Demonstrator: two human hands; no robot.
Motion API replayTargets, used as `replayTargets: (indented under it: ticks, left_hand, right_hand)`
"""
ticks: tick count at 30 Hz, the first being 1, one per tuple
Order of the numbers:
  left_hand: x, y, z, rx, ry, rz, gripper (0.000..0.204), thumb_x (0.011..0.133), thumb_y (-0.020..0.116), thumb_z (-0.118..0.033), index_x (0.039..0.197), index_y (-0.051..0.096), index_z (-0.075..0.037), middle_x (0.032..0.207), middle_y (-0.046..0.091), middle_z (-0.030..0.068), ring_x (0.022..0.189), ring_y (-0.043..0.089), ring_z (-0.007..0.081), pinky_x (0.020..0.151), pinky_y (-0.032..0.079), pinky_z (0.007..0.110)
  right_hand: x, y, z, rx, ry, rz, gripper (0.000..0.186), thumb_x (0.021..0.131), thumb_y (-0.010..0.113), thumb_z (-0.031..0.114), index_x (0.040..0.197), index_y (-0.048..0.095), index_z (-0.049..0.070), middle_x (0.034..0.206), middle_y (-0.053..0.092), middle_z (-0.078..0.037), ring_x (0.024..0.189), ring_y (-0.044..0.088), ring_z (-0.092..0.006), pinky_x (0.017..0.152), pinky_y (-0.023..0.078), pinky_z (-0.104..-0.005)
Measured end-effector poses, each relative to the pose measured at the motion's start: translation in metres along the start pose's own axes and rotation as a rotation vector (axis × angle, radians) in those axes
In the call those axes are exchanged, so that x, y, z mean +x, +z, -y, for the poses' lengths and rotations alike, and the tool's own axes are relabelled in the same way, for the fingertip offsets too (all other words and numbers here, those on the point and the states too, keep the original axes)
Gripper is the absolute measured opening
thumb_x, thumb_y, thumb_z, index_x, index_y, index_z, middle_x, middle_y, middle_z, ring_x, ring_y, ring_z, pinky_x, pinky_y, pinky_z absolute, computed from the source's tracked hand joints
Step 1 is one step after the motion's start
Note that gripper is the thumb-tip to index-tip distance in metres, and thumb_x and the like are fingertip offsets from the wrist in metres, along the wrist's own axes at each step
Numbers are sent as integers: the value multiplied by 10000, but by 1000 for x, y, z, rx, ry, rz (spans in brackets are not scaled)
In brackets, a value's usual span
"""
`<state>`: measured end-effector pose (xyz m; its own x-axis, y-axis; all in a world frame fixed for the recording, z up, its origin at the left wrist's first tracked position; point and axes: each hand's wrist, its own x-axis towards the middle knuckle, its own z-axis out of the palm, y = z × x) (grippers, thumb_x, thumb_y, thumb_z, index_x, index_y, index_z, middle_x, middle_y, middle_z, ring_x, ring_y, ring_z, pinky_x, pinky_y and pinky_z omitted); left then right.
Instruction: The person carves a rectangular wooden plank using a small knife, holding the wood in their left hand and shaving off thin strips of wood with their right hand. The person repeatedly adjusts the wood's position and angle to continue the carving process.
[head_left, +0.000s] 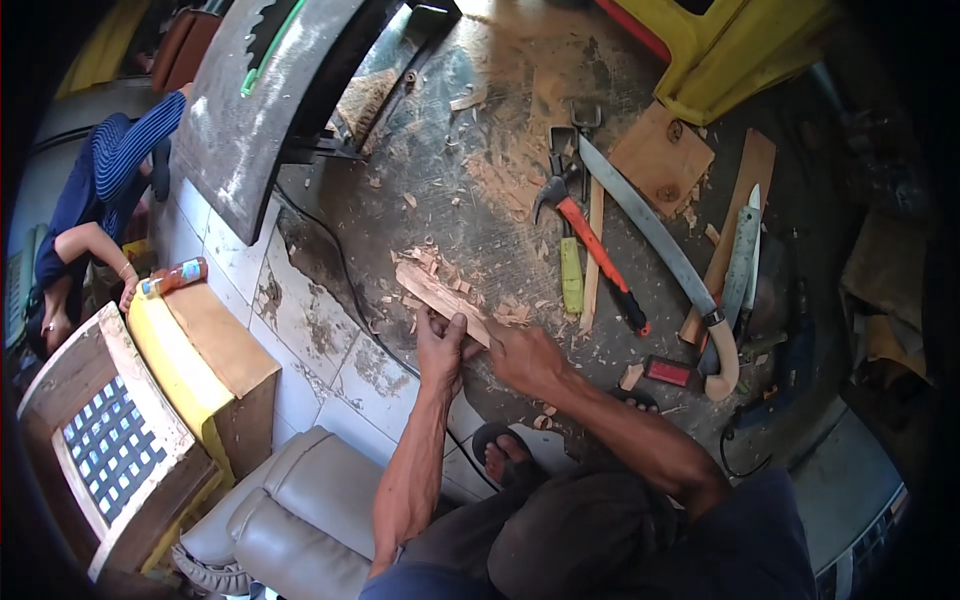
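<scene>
My left hand (440, 350) is closed around a pale, rough piece of wood (435, 290), its thumb on top, with curled shavings (425, 262) about its far end. My right hand (525, 355) is closed at the near end of the wood; what lies inside its fingers is hidden. Beyond my hands on the dark, dusty work surface lie a yellow-handled tool (570, 275), an orange-handled hammer (585, 240), a long curved blade with a wooden handle (650, 230), a thin wooden strip (595, 260) and a red-and-black block (670, 370).
Boards (660, 155) and knives (740, 260) lie at right, below a yellow plastic object (720, 50). At left are a metal plate (230, 130), a cable (340, 280), a wooden frame with black webbing (95, 390), a grey cushioned seat (290, 510), and another person (100, 190) near a bottle (175, 278).
</scene>
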<state>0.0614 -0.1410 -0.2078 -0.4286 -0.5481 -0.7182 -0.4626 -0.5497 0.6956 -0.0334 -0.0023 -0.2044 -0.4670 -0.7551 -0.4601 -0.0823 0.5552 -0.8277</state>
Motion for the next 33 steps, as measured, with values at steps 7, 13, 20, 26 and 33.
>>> replayTargets:
  ticks: [7, 13, 20, 26, 33]
  left_hand:
    - [2, 4, 4, 9, -17, -8, 552, 990, 645, -98, 1440, 325, -122, 1172, 593, 105, 1048, 659, 245, 755, 668, 415]
    - [3, -8, 11, 84, -33, 1, 529, 990, 622, -68, 1422, 318, -101, 1179, 591, 129, 1008, 675, 250, 771, 673, 436]
    - [0, -1, 5, 36, -13, 1, 512, 993, 640, -108, 1398, 327, -104, 1236, 604, 122, 1077, 666, 271, 764, 659, 427]
    - [-2, 2, -1, -43, -35, 17, 538, 987, 659, -122, 1399, 313, -111, 1247, 590, 141, 1120, 653, 292, 803, 663, 468]
    - [-6, 8, -5, -9, -65, 7, 510, 983, 626, -77, 1388, 317, -107, 1273, 571, 130, 1148, 636, 283, 819, 660, 464]
  right_hand:
    - [-11, -3, 6, 6, 15, -33, 303, 923, 568, 148, 1194, 650, 41, 724, 666, -306, 723, 691, -509, 665, 567, -592]
    - [-16, -2, -9, 28, 85, -22, 298, 919, 569, 132, 1196, 652, 59, 732, 668, -301, 739, 696, -496, 668, 567, -587]
    - [-5, -14, 5, 57, 57, 12, 431, 926, 569, 162, 1345, 634, 89, 776, 682, -271, 743, 694, -468, 694, 570, -544]
    - [-11, -16, 6, 57, 29, 14, 308, 930, 561, 144, 1210, 645, 48, 786, 689, -288, 739, 703, -475, 654, 572, -569]
    - [1, 0, -6, 47, -7, -30, 309, 922, 570, 144, 1192, 649, 18, 771, 675, -299, 734, 692, -487, 649, 569, -571]
